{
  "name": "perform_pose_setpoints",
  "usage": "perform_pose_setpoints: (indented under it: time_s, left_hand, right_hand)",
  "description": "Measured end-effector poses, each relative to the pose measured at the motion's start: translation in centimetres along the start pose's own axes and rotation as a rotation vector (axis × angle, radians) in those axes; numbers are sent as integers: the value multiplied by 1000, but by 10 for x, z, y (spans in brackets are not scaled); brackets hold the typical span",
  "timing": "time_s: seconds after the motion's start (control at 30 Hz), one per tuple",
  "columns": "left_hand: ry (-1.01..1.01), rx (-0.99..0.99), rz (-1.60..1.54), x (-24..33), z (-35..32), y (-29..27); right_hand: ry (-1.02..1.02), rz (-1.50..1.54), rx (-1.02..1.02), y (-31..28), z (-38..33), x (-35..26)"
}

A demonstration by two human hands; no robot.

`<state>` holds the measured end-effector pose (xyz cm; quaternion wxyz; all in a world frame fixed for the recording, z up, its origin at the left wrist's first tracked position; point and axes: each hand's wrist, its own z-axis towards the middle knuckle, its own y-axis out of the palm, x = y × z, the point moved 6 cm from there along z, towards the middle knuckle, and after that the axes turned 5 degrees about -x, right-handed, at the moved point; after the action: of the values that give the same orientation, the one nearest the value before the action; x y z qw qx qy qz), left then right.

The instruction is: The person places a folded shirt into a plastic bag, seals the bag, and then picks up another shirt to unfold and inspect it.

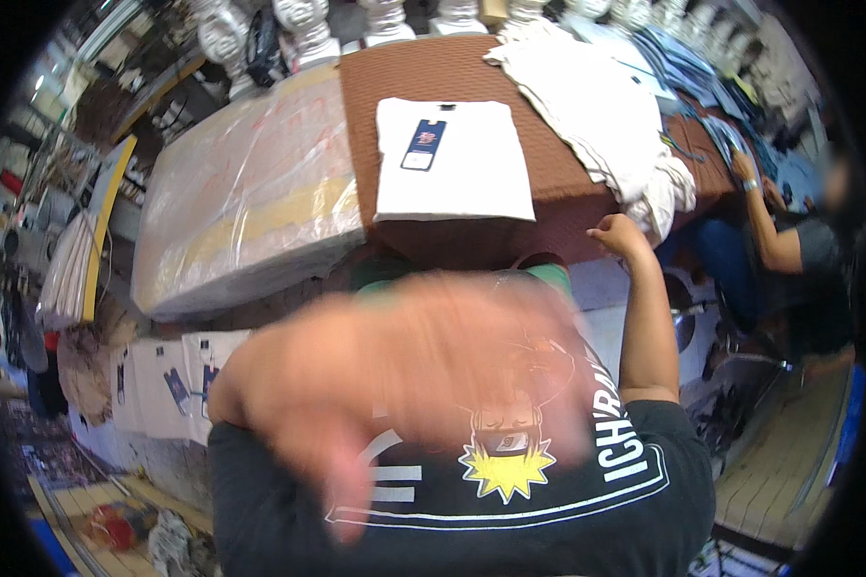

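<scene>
On the brown textured cover of the table lies a folded white shirt (481, 168) with a dark blue hang tag (423, 144) on its upper left. My left hand (443, 356) is raised close in front of my chest and smeared by motion. Its fingers cannot be made out, nor whether it holds anything. At the table's front edge, right of the folded shirt, my right hand (622, 237) is closed, thumb and fingertips together. Whatever it may hold is too small to see. Just beyond it hangs a heap of loose white shirts (587, 106).
A plastic-wrapped bundle (250, 183) stands left of the brown-covered table (423, 67). More tagged light shirts (154, 385) lie at lower left. At right, a co-worker's hand (744, 165) is by blue garments (683, 62). White balusters (308, 29) line the far side.
</scene>
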<state>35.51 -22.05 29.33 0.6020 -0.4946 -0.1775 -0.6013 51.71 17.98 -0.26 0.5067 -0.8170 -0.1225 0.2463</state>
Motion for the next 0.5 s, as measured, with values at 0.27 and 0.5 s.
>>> perform_pose_setpoints:
  time_s: [0.27, 0.5]
  left_hand:
    - [345, -277, 174, 28, 11, 8]
    - [314, -228, 273, 15, 1, -25]
  right_hand:
    - [-248, 123, 213, -93, -16, -130]
    - [-644, 306, 262, -101, 2, -228]
